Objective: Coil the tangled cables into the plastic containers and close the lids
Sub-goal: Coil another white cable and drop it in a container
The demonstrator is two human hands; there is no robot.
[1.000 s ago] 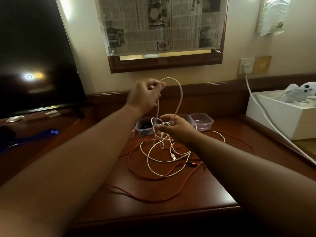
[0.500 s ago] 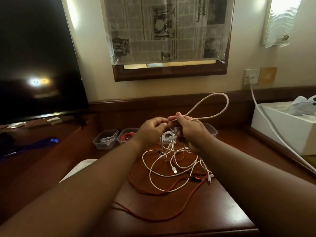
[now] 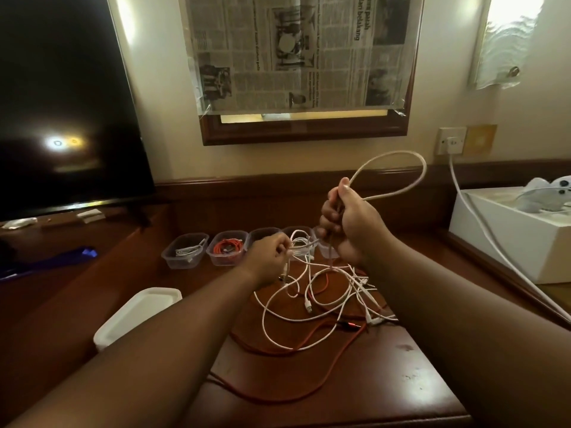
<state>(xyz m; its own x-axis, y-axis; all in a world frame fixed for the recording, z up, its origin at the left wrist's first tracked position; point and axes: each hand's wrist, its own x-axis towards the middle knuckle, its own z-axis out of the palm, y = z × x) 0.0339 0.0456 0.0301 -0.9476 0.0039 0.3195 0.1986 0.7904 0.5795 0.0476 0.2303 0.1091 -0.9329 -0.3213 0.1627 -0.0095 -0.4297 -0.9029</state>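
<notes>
My right hand (image 3: 349,223) grips a loop of white cable (image 3: 401,168) that arcs up and to the right above the desk. My left hand (image 3: 270,253) pinches the same cable lower down, just in front of the containers. Below both hands a tangle of white cables (image 3: 324,301) lies over a long red cable (image 3: 296,393) on the wooden desk (image 3: 386,381). A row of clear plastic containers stands at the back: one (image 3: 185,250) holds a white cable, another (image 3: 228,247) holds a red cable, the others are partly hidden by my hands.
A stack of white lids (image 3: 136,313) sits at the desk's left edge. A black TV screen (image 3: 61,103) stands at the left. A white box (image 3: 509,233) stands at the right, with a thick white power cord (image 3: 482,233) from the wall socket (image 3: 451,140) crossing it.
My left hand has dropped from beside the right hand down the cable toward the containers. My right hand has lifted a little with the loop. The view has shifted closer.
</notes>
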